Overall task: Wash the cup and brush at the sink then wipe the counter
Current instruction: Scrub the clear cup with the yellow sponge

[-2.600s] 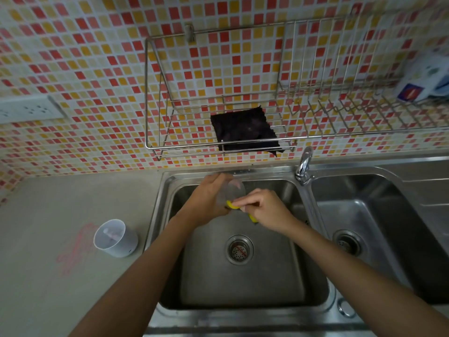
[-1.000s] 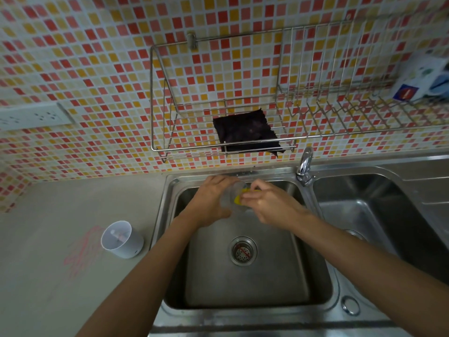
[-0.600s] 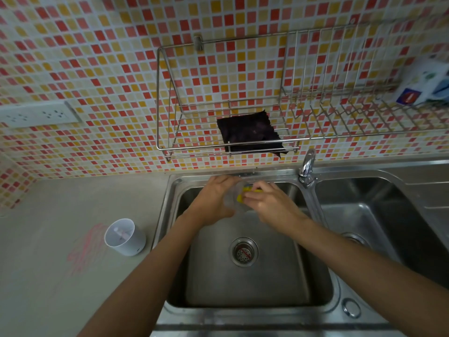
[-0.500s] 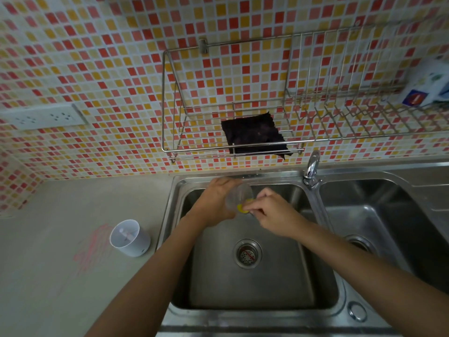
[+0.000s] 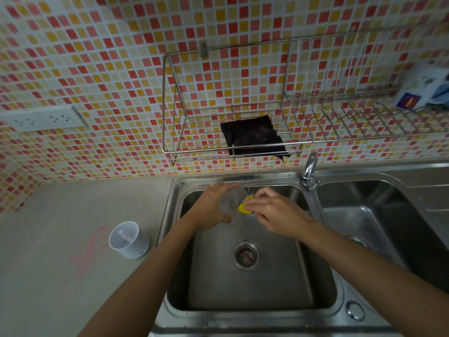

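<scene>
left hand (image 5: 211,206) grips clear cup (image 5: 230,205), right hand (image 5: 277,210) pinches yellow brush (image 5: 244,206); white holder (image 5: 130,240) left of sink (image 5: 243,288).

Head view – looking down, close over the sink (image 5: 170,239)

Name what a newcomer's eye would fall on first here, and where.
The red, orange and yellow mosaic wall dominates the top. Over the left sink basin, the left hand holds a clear cup while the right hand pinches a yellow brush. A dark cloth lies on the wire rack above, and a pink smear marks the counter beside a white container.
</scene>
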